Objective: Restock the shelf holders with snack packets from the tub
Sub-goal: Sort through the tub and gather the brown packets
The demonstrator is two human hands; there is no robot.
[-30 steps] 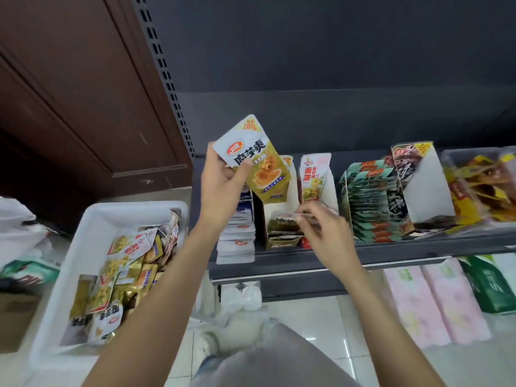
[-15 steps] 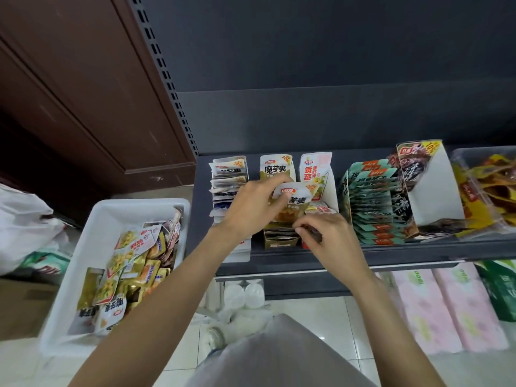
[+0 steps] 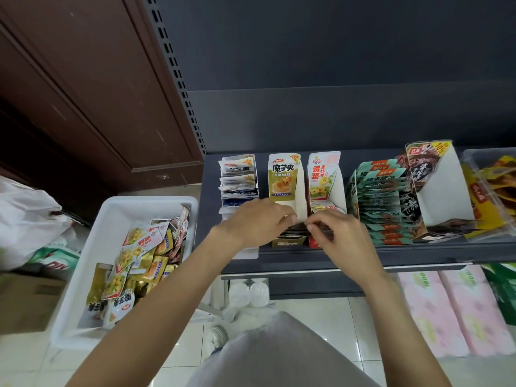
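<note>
A white tub (image 3: pixel 89 247) on the left holds several gold and white snack packets (image 3: pixel 139 263). On the dark shelf (image 3: pixel 418 255) stands the gold holder (image 3: pixel 282 177), with dark packets stacked low in it. My left hand (image 3: pixel 257 222) reaches into this holder with its fingers curled down over a snack packet, which the hand hides. My right hand (image 3: pixel 337 236) pinches the holder's low white side wall with thumb and forefinger, right next to my left fingertips.
A blue-white holder (image 3: pixel 238 180) stands left of the gold one, a yellow-red holder (image 3: pixel 324 174) right of it. Further right are green packets (image 3: pixel 382 202), a black-white holder (image 3: pixel 435 196) and a clear box (image 3: pixel 491 185). Pink packs (image 3: pixel 452 308) lie below. A white bag (image 3: pixel 25 219) sits far left.
My left hand has brought the gold packet down from above the shelf into the gold holder, where it is now hidden. My right hand stayed at the holder's front.
</note>
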